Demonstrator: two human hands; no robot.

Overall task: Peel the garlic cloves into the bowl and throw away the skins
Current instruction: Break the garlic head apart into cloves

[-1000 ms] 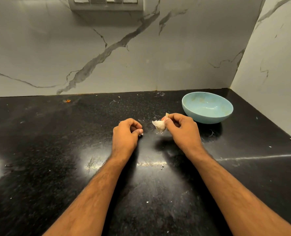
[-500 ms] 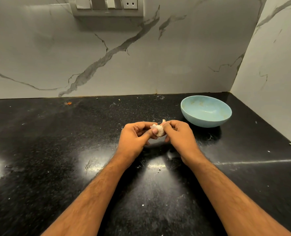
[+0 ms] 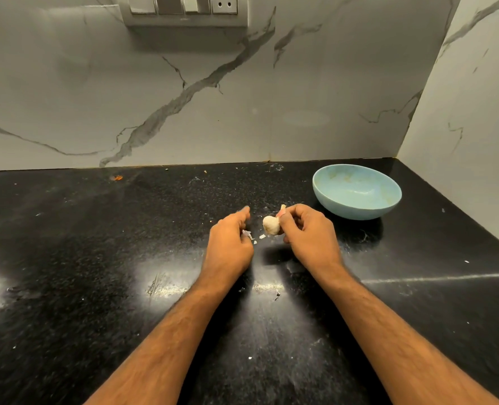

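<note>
My right hand (image 3: 308, 232) pinches a small pale garlic piece (image 3: 270, 225) just above the black counter, with a bit of skin sticking up behind my thumb. My left hand (image 3: 230, 244) sits a short gap to its left, fingers curled, and a white scrap of skin (image 3: 247, 234) shows at its fingertips. Tiny white skin flakes (image 3: 261, 237) lie on the counter between my hands. The light blue bowl (image 3: 356, 213) stands to the right and slightly behind my right hand; nothing shows inside it.
The black stone counter (image 3: 96, 258) runs left and forward, speckled with small crumbs. Marble walls close the back and the right side, meeting in a corner behind the bowl. A switch panel (image 3: 184, 8) hangs on the back wall.
My left hand came over to the garlic, then pulled away to the left with a scrap of skin. My right hand has kept its hold on the garlic.
</note>
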